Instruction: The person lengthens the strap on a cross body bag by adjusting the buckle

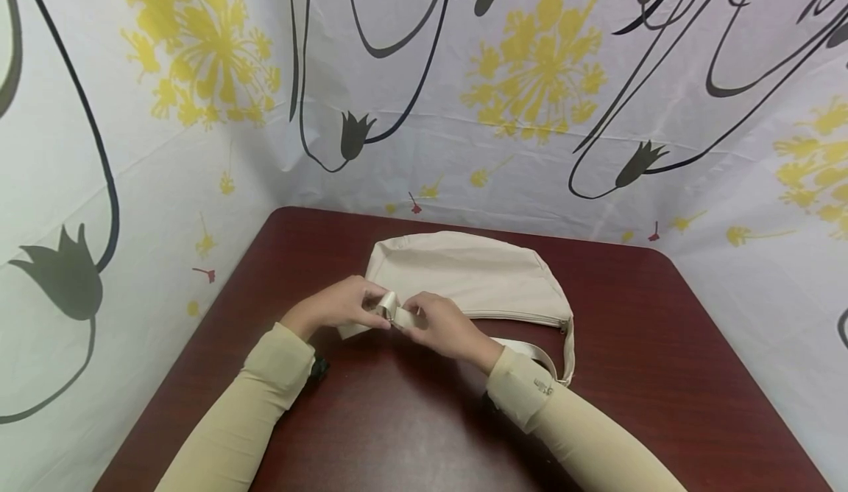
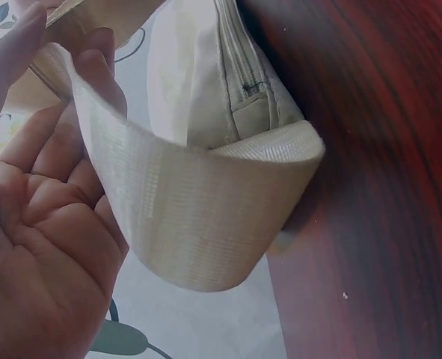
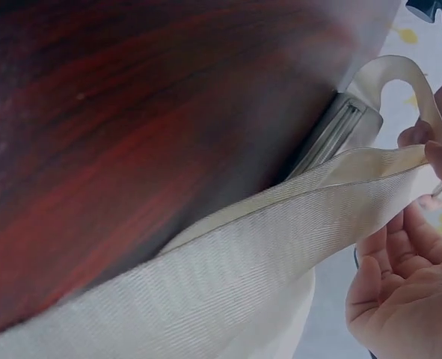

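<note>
A cream fabric shoulder bag (image 1: 457,271) lies on the table with its zipped edge towards me. My left hand (image 1: 347,302) pinches the bag's strap (image 2: 191,217) between thumb and fingers near the bag's left end. Close beside it, my right hand (image 1: 445,324) grips the strap too, its fingertips just apart from the left ones. A small metal piece shows on the strap between the hands; its exact shape is too small to tell. In the left wrist view the strap hangs in a wide loop below the zipper end (image 2: 247,97). The right wrist view shows doubled strap running to the fingers.
Under the bag is a dark red wood-grain table (image 1: 397,426). Patterned white sheets (image 1: 424,138) stand around its back and sides. The strap's other end (image 1: 568,352) curves round at the bag's right, close to the right sleeve (image 1: 530,392).
</note>
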`<action>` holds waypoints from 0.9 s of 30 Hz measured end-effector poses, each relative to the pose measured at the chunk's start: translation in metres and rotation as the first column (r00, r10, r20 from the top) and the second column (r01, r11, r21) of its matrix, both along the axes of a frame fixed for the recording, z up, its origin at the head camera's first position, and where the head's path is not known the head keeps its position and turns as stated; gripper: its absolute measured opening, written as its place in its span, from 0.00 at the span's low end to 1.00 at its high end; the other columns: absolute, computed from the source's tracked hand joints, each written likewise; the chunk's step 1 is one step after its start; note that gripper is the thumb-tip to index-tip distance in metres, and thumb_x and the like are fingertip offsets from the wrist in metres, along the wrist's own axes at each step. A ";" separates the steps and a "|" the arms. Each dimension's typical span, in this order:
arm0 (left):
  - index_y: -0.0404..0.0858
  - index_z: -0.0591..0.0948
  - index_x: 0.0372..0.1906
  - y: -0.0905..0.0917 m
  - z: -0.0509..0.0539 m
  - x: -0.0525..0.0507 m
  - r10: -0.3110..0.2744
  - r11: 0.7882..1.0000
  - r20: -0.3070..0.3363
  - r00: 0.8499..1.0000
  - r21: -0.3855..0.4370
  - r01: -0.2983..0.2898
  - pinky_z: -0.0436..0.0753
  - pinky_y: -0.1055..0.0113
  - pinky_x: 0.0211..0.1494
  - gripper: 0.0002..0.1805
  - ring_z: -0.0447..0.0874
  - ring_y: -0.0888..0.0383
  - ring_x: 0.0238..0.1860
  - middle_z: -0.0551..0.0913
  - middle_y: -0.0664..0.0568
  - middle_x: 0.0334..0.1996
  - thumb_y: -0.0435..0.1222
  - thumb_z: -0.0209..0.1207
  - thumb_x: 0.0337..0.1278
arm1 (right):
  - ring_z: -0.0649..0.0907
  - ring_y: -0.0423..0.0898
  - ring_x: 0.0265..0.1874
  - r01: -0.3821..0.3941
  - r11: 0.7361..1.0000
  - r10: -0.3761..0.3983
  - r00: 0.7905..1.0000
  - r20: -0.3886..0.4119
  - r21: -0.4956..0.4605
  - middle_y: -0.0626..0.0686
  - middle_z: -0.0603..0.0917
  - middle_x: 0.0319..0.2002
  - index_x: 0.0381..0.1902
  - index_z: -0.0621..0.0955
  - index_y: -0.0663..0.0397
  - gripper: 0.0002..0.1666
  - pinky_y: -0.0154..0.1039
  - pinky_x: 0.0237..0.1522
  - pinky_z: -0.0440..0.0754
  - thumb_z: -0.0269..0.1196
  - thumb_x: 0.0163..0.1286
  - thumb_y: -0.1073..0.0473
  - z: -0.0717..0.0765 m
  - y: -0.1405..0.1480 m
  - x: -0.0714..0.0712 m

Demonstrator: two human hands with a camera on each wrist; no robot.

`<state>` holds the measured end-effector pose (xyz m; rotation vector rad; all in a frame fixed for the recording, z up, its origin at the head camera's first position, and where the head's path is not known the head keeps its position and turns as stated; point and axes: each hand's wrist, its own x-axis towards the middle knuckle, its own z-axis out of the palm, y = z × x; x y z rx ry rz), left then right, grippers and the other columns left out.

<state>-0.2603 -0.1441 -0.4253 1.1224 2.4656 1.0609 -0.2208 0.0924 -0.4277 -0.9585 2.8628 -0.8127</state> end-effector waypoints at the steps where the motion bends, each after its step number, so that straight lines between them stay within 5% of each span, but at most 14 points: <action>1: 0.46 0.83 0.30 0.000 0.000 0.000 0.000 1.000 -0.002 1.000 -0.001 0.000 0.66 0.70 0.30 0.09 0.65 0.66 0.23 0.69 0.63 0.20 0.42 0.74 0.55 | 0.80 0.44 0.38 0.002 1.000 -0.002 1.000 0.004 0.003 0.50 0.83 0.43 0.48 0.82 0.57 0.17 0.41 0.43 0.79 0.73 0.64 0.58 -0.001 0.000 0.000; 12: 0.46 0.83 0.30 0.000 0.000 0.000 0.008 1.000 -0.018 1.000 0.002 -0.008 0.66 0.71 0.29 0.10 0.65 0.67 0.23 0.69 0.64 0.20 0.41 0.74 0.54 | 0.79 0.43 0.37 0.026 0.996 -0.026 1.000 -0.008 0.085 0.48 0.83 0.41 0.48 0.82 0.56 0.19 0.45 0.44 0.75 0.74 0.62 0.55 -0.013 0.007 0.000; 27: 0.45 0.82 0.31 -0.001 -0.001 -0.002 -0.003 1.000 -0.023 1.000 0.017 0.004 0.67 0.71 0.29 0.11 0.65 0.66 0.23 0.70 0.64 0.20 0.44 0.74 0.54 | 0.79 0.43 0.35 0.003 0.999 -0.001 0.999 -0.037 0.045 0.49 0.84 0.40 0.47 0.83 0.58 0.17 0.39 0.41 0.78 0.73 0.63 0.58 -0.004 0.002 -0.002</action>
